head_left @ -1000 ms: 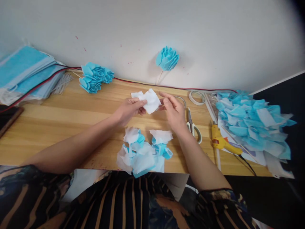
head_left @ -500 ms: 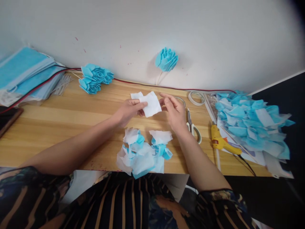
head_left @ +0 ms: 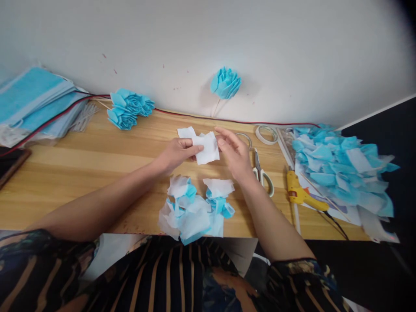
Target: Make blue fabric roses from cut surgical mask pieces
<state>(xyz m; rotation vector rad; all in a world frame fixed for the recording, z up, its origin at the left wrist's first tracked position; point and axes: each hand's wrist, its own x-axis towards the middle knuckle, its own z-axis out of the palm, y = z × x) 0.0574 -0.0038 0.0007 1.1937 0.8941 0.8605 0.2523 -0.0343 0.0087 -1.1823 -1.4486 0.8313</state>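
My left hand (head_left: 180,152) grips a small stack of white non-woven fabric pieces (head_left: 207,149), thumb on top and fingers underneath. One piece juts out behind it to the upper left. My right hand (head_left: 236,152) is at the right edge of the stack; its thumb and a finger pinch the edge while the index finger stretches out above. Below the hands, at the table's front edge, lies a loose pile of blue and white fabric pieces (head_left: 195,216). Scissors (head_left: 262,173) with white handles lie just right of my right hand.
Blue fabric flowers (head_left: 128,108) lie at the back left, near stacked face masks (head_left: 35,97). Another flower (head_left: 225,83) leans on the wall. On the right are tape rolls (head_left: 266,134), a yellow glue gun (head_left: 303,195) and a heap of blue pieces (head_left: 344,164). A phone (head_left: 13,164) lies left.
My right thumb and fingers have moved in against the right edge of the white pieces. The stack sits slightly lower, and a back layer now shows along its top.
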